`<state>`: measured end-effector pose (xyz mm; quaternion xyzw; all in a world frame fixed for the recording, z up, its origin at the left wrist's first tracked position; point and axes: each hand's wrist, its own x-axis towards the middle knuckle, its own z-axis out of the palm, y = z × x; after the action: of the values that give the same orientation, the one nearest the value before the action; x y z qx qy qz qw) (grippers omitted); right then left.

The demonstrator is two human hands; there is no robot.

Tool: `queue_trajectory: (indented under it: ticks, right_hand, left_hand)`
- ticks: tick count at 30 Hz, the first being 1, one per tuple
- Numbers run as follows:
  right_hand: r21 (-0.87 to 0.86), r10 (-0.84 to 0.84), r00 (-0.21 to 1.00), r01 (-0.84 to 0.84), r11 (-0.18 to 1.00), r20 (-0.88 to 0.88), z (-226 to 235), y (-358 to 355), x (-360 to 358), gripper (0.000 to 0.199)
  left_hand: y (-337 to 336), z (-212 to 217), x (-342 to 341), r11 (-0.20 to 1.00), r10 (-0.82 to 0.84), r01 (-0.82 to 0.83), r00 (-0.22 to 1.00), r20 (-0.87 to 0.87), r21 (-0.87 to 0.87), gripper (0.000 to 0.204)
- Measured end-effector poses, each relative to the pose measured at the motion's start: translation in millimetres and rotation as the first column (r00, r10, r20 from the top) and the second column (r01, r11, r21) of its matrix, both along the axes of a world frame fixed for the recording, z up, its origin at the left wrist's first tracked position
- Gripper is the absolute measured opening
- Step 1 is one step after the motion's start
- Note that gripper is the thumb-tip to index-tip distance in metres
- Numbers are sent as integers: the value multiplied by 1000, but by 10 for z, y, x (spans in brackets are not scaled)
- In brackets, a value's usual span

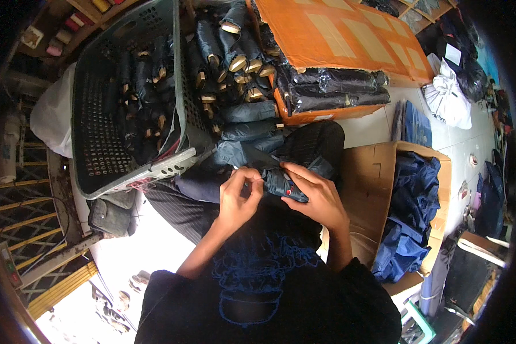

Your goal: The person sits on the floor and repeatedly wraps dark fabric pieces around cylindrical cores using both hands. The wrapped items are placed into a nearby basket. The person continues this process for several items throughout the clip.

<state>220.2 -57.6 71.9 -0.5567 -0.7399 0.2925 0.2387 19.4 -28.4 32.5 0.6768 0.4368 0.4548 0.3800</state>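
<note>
Left hand [239, 198] apparently pinches thread while right hand [317, 195] grips the folded umbrella [282, 182].

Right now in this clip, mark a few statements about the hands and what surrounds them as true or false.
1. Both hands, left hand and right hand, are on a dark blue folded umbrella. True.
2. The grey plastic basket is empty. False: it holds dark rolled umbrellas.
3. The open cardboard box at the right holds blue fabric. True.
4. The orange carton lies in the lap. False: it sits farther off.
</note>
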Motion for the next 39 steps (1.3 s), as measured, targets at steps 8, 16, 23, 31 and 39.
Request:
queue_trajectory:
  ticks: [8,16,23,31,39]
  right_hand:
    - [3,-3,999,3,1000,-49,70,-32,-123,51]
    - [62,18,1000,-16,998,-20,150,-16,-189,47]
    - [54,58,992,-52,997,-115,104,113,-95,54]
    - [-13,23,980,-26,1000,-198,29,74,-129,56]
    - [36,-9,962,20,999,-273,32,104,-166,54]
  left_hand:
    - [20,119,-157,948,-24,68,989,-143,312,14]
    - [-31,129,-197,959,-5,27,997,-80,282,12]
    - [3,104,-132,965,0,24,996,-92,260,16]
    - [-49,91,-83,932,51,5,988,-144,361,18]
    - [-84,17,-65,955,240,-239,971,11,176,35]
